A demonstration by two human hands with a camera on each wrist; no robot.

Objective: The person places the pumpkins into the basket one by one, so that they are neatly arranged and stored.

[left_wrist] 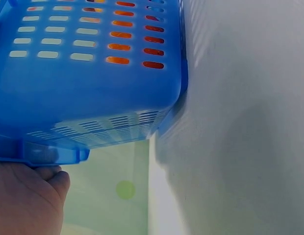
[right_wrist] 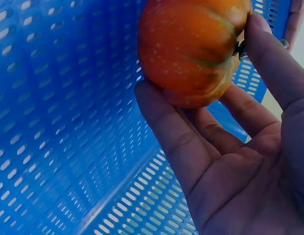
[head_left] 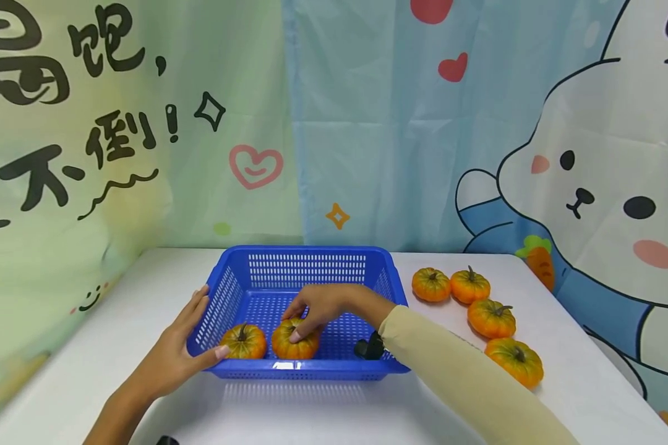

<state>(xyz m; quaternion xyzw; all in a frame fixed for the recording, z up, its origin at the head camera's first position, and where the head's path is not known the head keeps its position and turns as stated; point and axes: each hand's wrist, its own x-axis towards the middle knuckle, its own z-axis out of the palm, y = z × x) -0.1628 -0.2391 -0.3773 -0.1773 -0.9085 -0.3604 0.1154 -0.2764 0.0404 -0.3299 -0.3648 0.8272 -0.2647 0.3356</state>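
A blue plastic basket (head_left: 306, 365) with slotted walls stands on the white table. My right hand (head_left: 317, 312) reaches into it and grips a small orange pumpkin (head_left: 295, 343), thumb on top near the stem and fingers around the far side. In the right wrist view that pumpkin (right_wrist: 191, 54) sits between thumb and fingertips. Left of it, a second pumpkin (head_left: 244, 342) lies in the basket's front left corner. My left hand (head_left: 180, 349) rests against the basket's left side, fingers extended along the rim and thumb over the front corner. In the left wrist view, the rim partly hides this hand (left_wrist: 29, 196).
Several more pumpkins lie in a curved row right of the basket, from one at the back (head_left: 431, 285) to one nearest me (head_left: 514, 363). A dark object (head_left: 370, 347) shows beside the right cuff. Behind the table (head_left: 278, 414) hangs a printed curtain (head_left: 356, 154).
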